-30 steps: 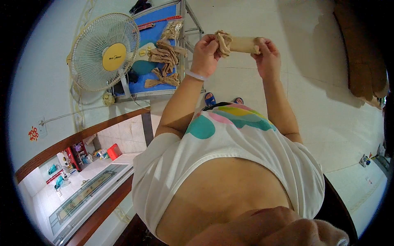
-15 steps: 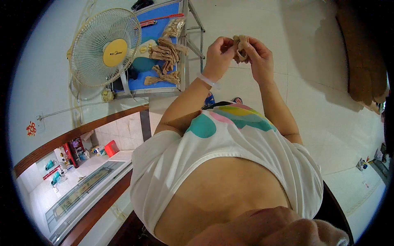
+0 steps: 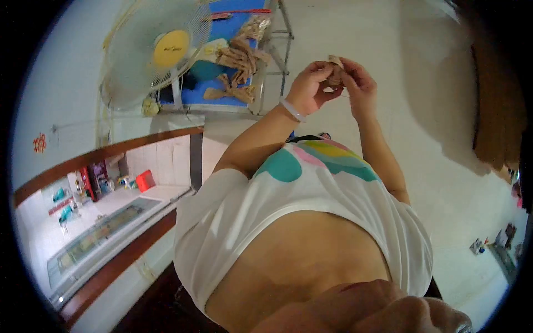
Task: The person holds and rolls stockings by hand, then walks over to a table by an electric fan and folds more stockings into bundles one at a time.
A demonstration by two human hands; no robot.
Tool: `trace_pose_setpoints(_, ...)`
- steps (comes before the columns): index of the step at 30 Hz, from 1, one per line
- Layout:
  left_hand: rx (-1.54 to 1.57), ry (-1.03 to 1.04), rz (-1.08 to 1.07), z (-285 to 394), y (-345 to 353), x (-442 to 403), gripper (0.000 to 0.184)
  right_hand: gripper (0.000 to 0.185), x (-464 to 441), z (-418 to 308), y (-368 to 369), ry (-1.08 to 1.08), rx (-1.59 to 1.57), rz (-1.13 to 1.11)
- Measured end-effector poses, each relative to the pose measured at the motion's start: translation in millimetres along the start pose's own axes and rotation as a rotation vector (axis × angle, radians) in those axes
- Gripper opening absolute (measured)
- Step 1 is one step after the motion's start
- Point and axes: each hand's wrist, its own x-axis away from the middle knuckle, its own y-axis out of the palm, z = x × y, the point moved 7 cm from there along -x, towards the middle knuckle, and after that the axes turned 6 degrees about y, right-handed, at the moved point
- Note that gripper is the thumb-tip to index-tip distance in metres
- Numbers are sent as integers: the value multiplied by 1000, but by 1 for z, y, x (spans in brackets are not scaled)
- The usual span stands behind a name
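A small bunched piece of tan fabric [image 3: 333, 76] is held between both hands in front of my body, above the floor. My left hand [image 3: 313, 89], with a pale bracelet on its wrist, grips the fabric from the left side. From the right, the fingers of my right hand [image 3: 360, 89] pinch its upper part. More tan fabric strips [image 3: 239, 60] lie in a pile on the blue-topped table [image 3: 191, 95], with a clear bag of similar pieces [image 3: 256, 26] behind them.
A yellow and white fan [image 3: 171, 49] stands on the table at the upper left. A red stick [image 3: 244, 11] lies at the table's back. Brown stacked material [image 3: 499, 111] is at the far right. A wooden-edged opening [image 3: 111, 151] is at the left.
The fabric was stretched between my hands, then my hands came together and it bunched up. The view has shifted, so the table and fan appear further right and higher.
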Motion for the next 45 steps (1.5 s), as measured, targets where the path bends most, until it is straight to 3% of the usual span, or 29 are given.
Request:
trace_pose_setpoints(5, 151, 6, 5, -7, -24, -11, 16, 26, -7, 42, 2, 355, -880, -63)
trace_pose_setpoints(8, 280, -81, -26, -7, -25, -8, 16, 27, -14, 52, 7, 480, -1207, -369)
trace_pose_setpoints(13, 657, -320, -434, 2, 0, 13, 20, 25, -14, 36, 19, 459, -870, -204)
trace_pose_setpoints(16, 583, -229, -502, 18, 6, 16, 21, 22, -15, 49, 32, 464, -730, -210)
trace_pose_setpoints(20, 220, 35, -195, 34, -22, 6, 20, 22, -18, 59, 40, 372, -555, -226)
trace_pose_setpoints(22, -137, 138, 83, 44, -53, 5, 19, 26, -14, 54, 43, 300, -225, -163)
trace_pose_setpoints(23, -283, 207, 102, 49, -59, 8, 19, 28, -13, 52, 45, 258, -63, -130)
trace_pose_setpoints(26, -678, 404, 188, 57, -89, 14, 18, 30, -16, 80, 55, 326, 184, -278)
trace_pose_setpoints(28, -872, 541, 300, 64, -127, 12, 19, 31, -18, 95, 56, 437, 180, -204)
trace_pose_setpoints(32, -581, 594, 885, 104, -267, 29, 25, 28, -15, 122, 52, 588, 186, -206)
trace_pose_setpoints(34, -439, 685, 1070, 116, -375, 31, 23, 28, -11, 137, 43, 641, 239, -201)
trace_pose_setpoints(38, -2088, 16, 1007, 169, -492, 20, 23, 27, 0, 160, 28, 768, 281, -143)
trace_pose_setpoints(39, -1828, 12, 1058, 174, -541, 19, 25, 27, 0, 165, 28, 781, 283, -140)
trace_pose_setpoints(41, -1767, -174, 1053, 180, -555, 25, 26, 28, 3, 173, 27, 812, 288, -132)
trace_pose_setpoints(43, -2093, -483, 869, 179, -514, 29, 28, 27, 3, 173, 33, 800, 254, -127)
trace_pose_setpoints(45, -2343, -616, 710, 166, -467, 34, 30, 27, 1, 174, 42, 798, 240, -125)
